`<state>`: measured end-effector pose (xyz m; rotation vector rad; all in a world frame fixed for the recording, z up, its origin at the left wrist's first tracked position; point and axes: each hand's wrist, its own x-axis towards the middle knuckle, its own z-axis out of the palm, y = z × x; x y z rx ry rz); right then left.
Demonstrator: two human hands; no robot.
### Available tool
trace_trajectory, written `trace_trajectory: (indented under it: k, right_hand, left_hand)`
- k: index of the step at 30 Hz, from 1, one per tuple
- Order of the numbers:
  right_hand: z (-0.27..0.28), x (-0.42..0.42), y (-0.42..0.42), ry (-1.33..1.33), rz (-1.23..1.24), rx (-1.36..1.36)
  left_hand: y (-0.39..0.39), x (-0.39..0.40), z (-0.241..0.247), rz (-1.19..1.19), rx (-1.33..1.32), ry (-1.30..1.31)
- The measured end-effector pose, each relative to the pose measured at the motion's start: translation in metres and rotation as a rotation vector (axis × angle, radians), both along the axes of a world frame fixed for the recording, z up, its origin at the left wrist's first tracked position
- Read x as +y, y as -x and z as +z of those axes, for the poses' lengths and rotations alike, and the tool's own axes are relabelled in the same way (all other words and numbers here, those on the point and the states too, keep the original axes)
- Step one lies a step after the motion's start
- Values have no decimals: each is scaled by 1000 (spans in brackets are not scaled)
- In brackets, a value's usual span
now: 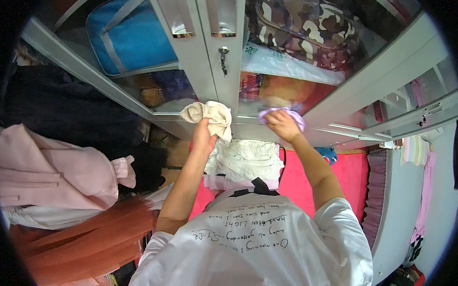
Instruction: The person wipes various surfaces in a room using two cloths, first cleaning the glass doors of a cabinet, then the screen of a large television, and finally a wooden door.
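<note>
My left hand (204, 137) grips a crumpled beige cloth (214, 118), which bunches up above the fingers in front of the lower part of the cabinet doors. To the right, my right hand (280, 124) presses a purple cloth (298, 119) against the lower glass pane of the right cabinet door (249, 107). Behind the glass are a blue bag (142, 38), a camouflage-patterned bag (305, 28) and a white plastic-wrapped item (288, 63). Keys hang from the lock (223, 59) between the two door handles.
Folded white patterned fabric (247, 158) lies below my hands on a pink-red surface (326, 184). Pink, dark and rust-coloured garments (73, 171) hang or lie at the left. A ruffled purple-grey cover edge (376, 197) and a pale panel are at the right.
</note>
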<state>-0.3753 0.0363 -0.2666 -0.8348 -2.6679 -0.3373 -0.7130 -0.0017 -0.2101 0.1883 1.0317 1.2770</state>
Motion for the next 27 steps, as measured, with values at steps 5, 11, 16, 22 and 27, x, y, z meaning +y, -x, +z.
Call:
trace_trajectory:
  k: [5, 11, 16, 22, 27]
  right_hand:
    - [-43, -41, -68, 65, -457, 127]
    - [-85, -31, 30, 258, -567, 352]
    - [-62, -24, 61, 269, -358, 331]
    - [94, -38, 5, 145, -249, 498]
    - [330, -3, -33, -735, -188, 514]
  left_hand:
    - [-8, -9, -31, -34, -17, 99]
    - [-2, -13, -69, -46, -38, 94]
    - [-24, -16, -49, -107, 46, 162]
    - [-66, -41, 83, -633, 923, -496]
    - [-101, 9, 254, -19, 1352, -1719]
